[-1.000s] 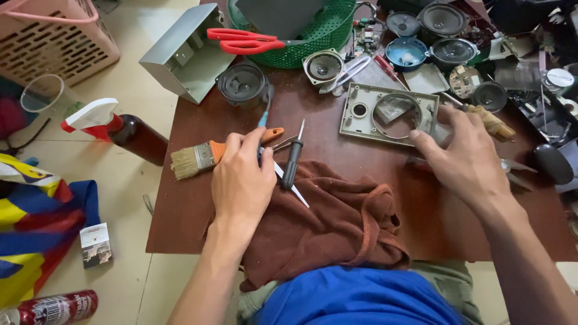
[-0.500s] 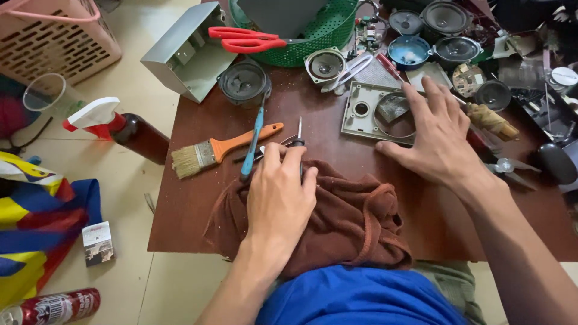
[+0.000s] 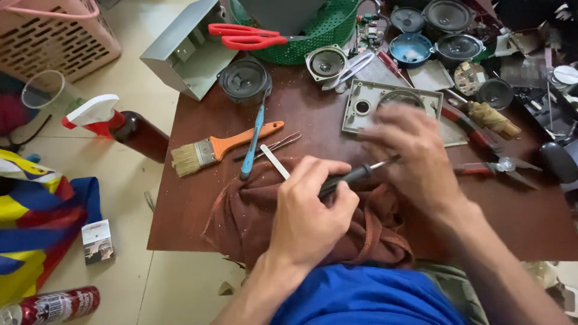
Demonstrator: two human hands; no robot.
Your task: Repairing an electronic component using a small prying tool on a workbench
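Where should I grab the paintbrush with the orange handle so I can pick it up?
Grip the orange-handled paintbrush by its slim handle, coming from above. It lies flat on the brown table, bristles pointing left; the handle is bare, though its far tip nears the blue tool.

L hand (image 3: pixel 313 210) now gripping screwdriver (image 3: pixel 355 175); R hand (image 3: pixel 415 159) joined.

A screwdriver (image 3: pixel 355 176) is lying across the left hand (image 3: pixel 313 213), over a cloth (image 3: pixel 253 210); a paintbrush (image 3: pixel 220 146) is sitting to its left.

Brown table (image 3: pixel 198 210): paintbrush (image 3: pixel 217 148), brown cloth (image 3: pixel 253 210), grey panel (image 3: pixel 367 102), pliers (image 3: pixel 497 165)
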